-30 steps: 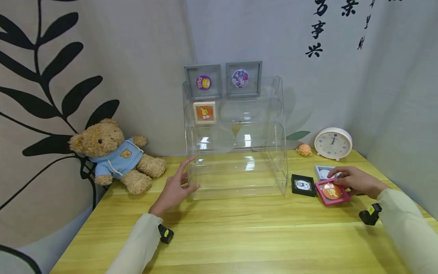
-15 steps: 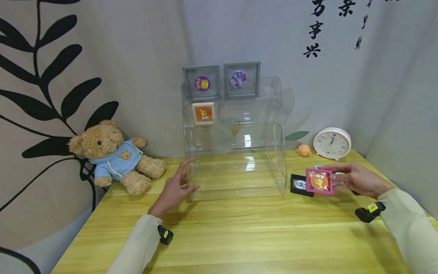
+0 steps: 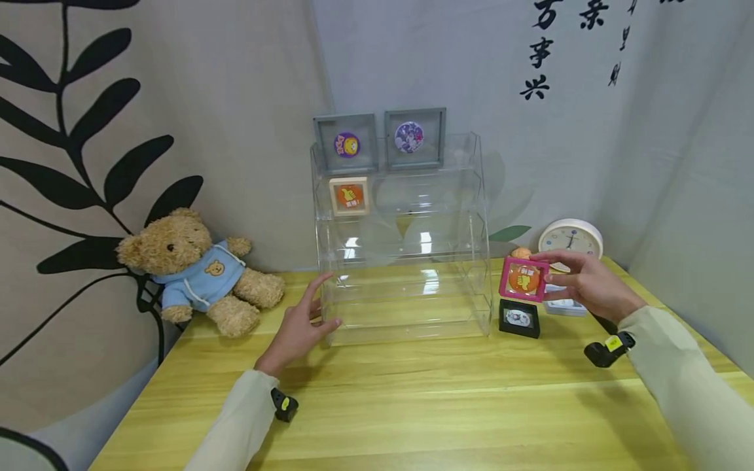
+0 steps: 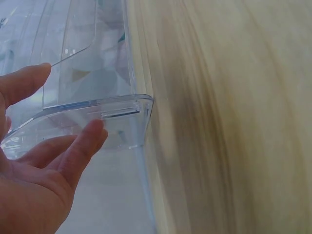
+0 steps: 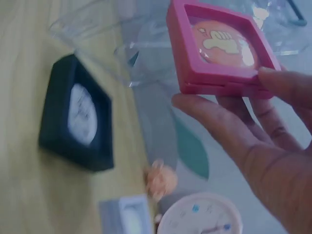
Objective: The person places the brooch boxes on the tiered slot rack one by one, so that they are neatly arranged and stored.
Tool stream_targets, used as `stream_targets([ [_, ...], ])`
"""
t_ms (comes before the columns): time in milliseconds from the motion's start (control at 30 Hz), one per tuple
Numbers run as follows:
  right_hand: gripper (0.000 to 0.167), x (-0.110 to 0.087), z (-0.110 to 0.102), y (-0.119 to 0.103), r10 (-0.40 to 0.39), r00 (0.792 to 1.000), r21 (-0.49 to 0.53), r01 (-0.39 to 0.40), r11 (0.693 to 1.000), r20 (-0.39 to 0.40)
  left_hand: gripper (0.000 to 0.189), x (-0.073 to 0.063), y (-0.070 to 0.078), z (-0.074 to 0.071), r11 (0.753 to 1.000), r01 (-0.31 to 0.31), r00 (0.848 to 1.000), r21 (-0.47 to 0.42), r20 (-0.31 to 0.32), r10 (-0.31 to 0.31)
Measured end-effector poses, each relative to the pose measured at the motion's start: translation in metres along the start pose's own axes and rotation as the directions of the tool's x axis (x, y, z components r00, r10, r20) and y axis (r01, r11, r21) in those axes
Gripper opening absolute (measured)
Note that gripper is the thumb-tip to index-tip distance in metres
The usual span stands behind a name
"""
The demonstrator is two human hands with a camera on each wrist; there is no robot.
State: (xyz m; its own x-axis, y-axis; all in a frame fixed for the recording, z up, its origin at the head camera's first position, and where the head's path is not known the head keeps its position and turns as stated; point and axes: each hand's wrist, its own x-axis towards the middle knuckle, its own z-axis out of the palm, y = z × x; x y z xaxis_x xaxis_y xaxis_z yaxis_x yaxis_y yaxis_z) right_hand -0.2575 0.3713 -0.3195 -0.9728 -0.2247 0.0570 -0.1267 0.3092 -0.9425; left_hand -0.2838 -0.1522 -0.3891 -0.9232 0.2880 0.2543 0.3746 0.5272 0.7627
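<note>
Over a wooden table, with 12 o'clock straight ahead of me, a clear shelf stands at 12; it might skid or rock if my left hand pushed its side unevenly, and that could tip the small wood-coloured frame at the shelf's 10 o'clock or the two grey frames at its 11 and 12. Between 1 and 2 o'clock, the pink frame could twist out of my fingertips, since I hold it by one edge only; being close to the shelf at its 9 o'clock and the black frame at its 6, it might also knock either one if I swung carelessly. My left hand, at 11 o'clock, is unclenched, thumb and index finger spread around the shelf's near corner, the other fingers loosely bent; I can't tell how firmly it presses. My right hand, at about 2 o'clock, pinches the pink frame at its 3 o'clock edge, thumb towards the front, fingers spread, forearm coming in from 4 o'clock, holding the frame raised off the table with its picture facing me.
</note>
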Motion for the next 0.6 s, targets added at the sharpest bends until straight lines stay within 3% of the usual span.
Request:
stream_targets([
  [333, 0.047, 0.014, 0.012, -0.036, -0.059, 0.998, -0.06, 0.057, 0.997, -0.034, 0.089, -0.003, 0.0, -0.003, 1.0, 0.024, 1.0, -0.01, 0.006, -0.024],
  [600, 0.051, 0.02, 0.012, -0.07, -0.037, 0.998, -0.077, 0.032, 0.997, -0.055, 0.089, 0.0, 0.0, -0.001, 1.0, 0.001, 1.0, -0.002, 0.008, -0.001],
])
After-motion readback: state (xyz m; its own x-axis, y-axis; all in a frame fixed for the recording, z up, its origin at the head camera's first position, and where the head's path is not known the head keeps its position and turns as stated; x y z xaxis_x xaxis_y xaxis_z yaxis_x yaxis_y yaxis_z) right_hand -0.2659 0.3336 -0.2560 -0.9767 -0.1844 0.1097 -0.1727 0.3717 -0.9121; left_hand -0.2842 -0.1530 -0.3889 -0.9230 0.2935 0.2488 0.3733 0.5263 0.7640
